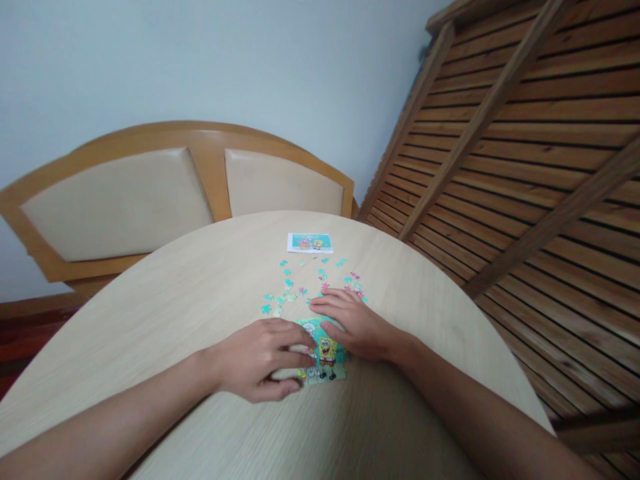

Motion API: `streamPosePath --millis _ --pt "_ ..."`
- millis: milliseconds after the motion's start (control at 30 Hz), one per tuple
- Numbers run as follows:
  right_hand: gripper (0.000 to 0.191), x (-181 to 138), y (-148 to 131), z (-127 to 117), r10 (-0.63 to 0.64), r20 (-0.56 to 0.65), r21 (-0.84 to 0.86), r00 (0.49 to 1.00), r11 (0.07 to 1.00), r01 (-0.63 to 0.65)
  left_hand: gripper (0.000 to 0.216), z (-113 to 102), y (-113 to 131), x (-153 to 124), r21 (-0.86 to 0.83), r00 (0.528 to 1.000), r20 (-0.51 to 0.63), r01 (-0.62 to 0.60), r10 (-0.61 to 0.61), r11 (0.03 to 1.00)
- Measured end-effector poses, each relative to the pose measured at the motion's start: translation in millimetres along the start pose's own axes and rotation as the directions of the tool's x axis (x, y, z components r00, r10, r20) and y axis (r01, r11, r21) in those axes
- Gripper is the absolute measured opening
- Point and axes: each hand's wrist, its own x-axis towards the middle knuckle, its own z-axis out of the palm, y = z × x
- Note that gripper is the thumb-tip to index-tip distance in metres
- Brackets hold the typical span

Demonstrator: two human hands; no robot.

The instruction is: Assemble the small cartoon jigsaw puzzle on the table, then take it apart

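Observation:
A partly joined cartoon jigsaw (327,353) lies on the round pale wooden table (200,293). My left hand (263,357) rests on the jigsaw's left side with fingers curled and pressed down on it. My right hand (350,323) lies flat over its upper right part, fingers stretched toward the left. Several loose teal and pink pieces (290,290) are scattered just beyond my hands. A small reference picture card (310,243) lies farther back on the table.
A wooden bench with two beige padded back panels (150,200) curves behind the table against a pale wall. A slatted wooden frame (525,167) leans at the right, close to the table's edge.

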Motion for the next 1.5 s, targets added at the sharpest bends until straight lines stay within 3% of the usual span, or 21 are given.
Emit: streamPosePath --millis 133,333,433,700,900,1033,1133,1233,1367,1500 --pt "0.022 0.7 10.3 -2.5 -0.028 -0.103 -0.008 0.994 1.000 0.027 0.033 -0.1 0.0 -0.2 0.001 1.000 -0.009 0.000 0.000 1.000" --pt "0.011 2.3 25.8 2.5 0.072 -0.214 0.086 0.974 0.995 -0.055 0.032 -2.2 0.8 0.3 -0.013 1.000 0.003 0.001 -0.001 1.000" --pt "0.012 2.6 28.9 2.8 0.096 -0.217 0.143 0.971 0.987 -0.066 0.032 -2.6 1.0 0.4 -0.015 1.000 -0.008 -0.002 0.002 1.000" --pt "0.022 -2.7 31.6 -4.8 0.061 -0.140 0.003 0.988 0.998 -0.061 0.032 -0.7 -0.2 -0.8 -0.015 1.000 -0.002 0.001 -0.001 1.000" --pt "0.029 -2.0 31.8 -6.5 0.001 -0.149 0.103 0.989 0.995 0.014 0.033 1.1 1.9 0.4 -0.008 0.999 0.036 -0.010 0.011 1.000" --pt "0.024 1.1 23.4 -1.2 0.041 -0.151 0.136 0.988 0.991 -0.020 0.034 3.4 2.7 1.0 0.002 0.999 0.047 -0.024 0.023 1.000" --pt "0.029 1.5 15.3 3.2 0.049 -0.132 0.152 0.990 0.988 -0.028 0.034 5.2 -1.2 -0.4 0.042 0.994 -0.046 0.106 -0.104 0.994" --pt "0.032 0.8 7.9 4.7 0.023 -0.100 0.177 0.995 0.984 -0.005 0.038 6.6 -8.6 -2.8 0.060 0.949 -0.153 0.287 -0.275 0.956" --pt "0.033 -0.6 0.2 0.7 0.039 -0.076 0.169 0.996 0.985 -0.026 0.050 8.5 -15.8 -4.9 0.103 0.940 -0.112 0.332 -0.321 0.938" --pt "0.039 -2.6 -1.1 -6.1 -0.044 0.015 0.114 0.999 0.993 0.043 0.038 9.4 -16.6 -5.5 0.152 0.922 -0.153 0.378 -0.356 0.913"
